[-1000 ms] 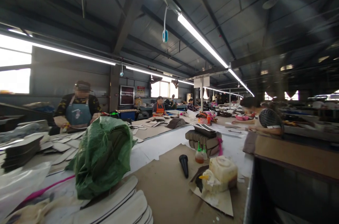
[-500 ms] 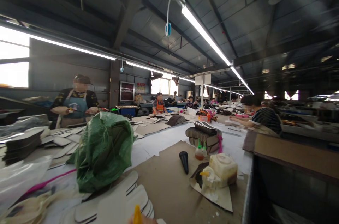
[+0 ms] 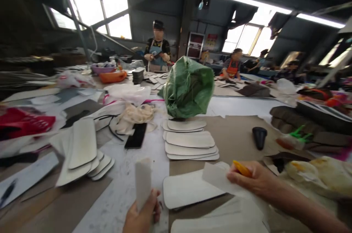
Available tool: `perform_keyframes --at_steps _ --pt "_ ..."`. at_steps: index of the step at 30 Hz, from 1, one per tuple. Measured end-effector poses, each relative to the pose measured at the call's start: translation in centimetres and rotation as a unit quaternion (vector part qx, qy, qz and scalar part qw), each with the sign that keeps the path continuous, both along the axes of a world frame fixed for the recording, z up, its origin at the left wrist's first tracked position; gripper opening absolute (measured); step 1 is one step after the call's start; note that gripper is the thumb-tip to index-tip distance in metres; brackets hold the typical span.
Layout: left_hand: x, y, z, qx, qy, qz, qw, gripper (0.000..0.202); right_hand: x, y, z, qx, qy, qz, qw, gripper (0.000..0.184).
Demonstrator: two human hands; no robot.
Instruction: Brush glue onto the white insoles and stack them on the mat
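Observation:
My left hand [image 3: 143, 213] is closed round the lower end of a pale flat panel [image 3: 143, 181], which stands upright above the table. In my right hand [image 3: 251, 178] is a tool with a yellow handle [image 3: 242, 168]; its working end cannot be made out. A thin whitish sheet [image 3: 217, 178] shows just beside those fingers, over a white rounded panel [image 3: 189, 189] lying on brown board. More white panels [image 3: 206, 225] lie below, at the bottom edge. Overlapping panels [image 3: 189, 139] are fanned out farther up the table.
A green sack [image 3: 189, 88] stands behind the panels. To the right are a black tapered object [image 3: 259, 137], green-capped bottles [image 3: 294, 137] and a glue-smeared container [image 3: 321, 174]. Another panel pile [image 3: 82, 145] and a black phone [image 3: 136, 135] lie left. Co-workers [image 3: 158, 47] stand across the tables.
The view has swung left and down, so the sack now appears farther right. Both my hands have come into fuller view, the left with a pale panel.

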State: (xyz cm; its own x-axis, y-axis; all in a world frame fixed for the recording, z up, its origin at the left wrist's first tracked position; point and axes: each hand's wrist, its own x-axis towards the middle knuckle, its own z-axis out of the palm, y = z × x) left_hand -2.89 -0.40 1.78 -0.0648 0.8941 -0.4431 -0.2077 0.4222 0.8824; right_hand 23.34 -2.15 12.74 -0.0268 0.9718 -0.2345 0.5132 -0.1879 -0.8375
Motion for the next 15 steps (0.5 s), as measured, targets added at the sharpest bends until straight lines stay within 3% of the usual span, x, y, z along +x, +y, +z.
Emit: perform_keyframes --at_steps 5,12,15 --pt "1.0 0.4 -2.3 -0.026 -0.038 0.022 0.999 0.043 -1.7 2.6 -3.8 -0.083 0.051 0.107 0.989 0.029" --pt "1.2 0.9 -3.2 -0.009 0.017 -0.067 0.998 0.040 -5.7 6.7 -5.5 -0.154 -0.066 0.198 0.966 0.019" --pt "1.3 0.9 -3.3 -0.002 0.018 -0.082 0.996 0.036 -6.7 7.7 -6.6 -0.162 -0.089 0.204 0.961 0.022"
